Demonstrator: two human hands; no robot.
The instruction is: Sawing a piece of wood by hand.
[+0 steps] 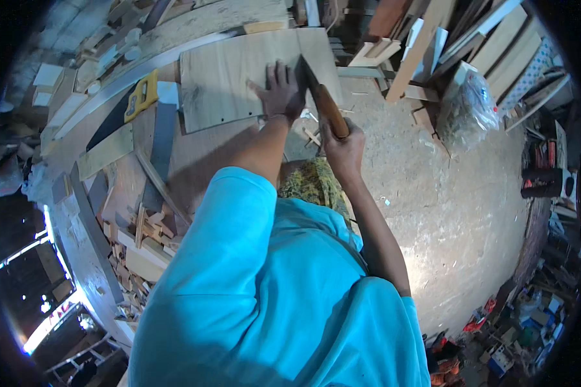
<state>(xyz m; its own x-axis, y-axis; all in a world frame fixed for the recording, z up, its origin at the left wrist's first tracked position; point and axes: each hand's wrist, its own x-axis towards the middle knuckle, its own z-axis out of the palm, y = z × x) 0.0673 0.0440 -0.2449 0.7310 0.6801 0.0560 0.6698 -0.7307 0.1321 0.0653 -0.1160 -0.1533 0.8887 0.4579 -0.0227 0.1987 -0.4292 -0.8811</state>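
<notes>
A pale wooden board (223,74) lies across the workbench in front of me, with two small dark marks near its near edge. My left hand (281,91) rests flat on the board's right half, fingers spread. My right hand (344,147) is wrapped round the straight wooden handle of a hand saw (330,108). The saw's dark blade points away from me and stands at the board, just right of my left hand. Where the teeth meet the wood is hard to see.
On the bench to the left lies another saw with a yellow handle (142,98), near wood strips and offcuts (148,235). Planks (510,58) lean at the back right beside a clear plastic bag (468,106). Bare concrete floor (458,213) stretches to my right, with clutter along its edge.
</notes>
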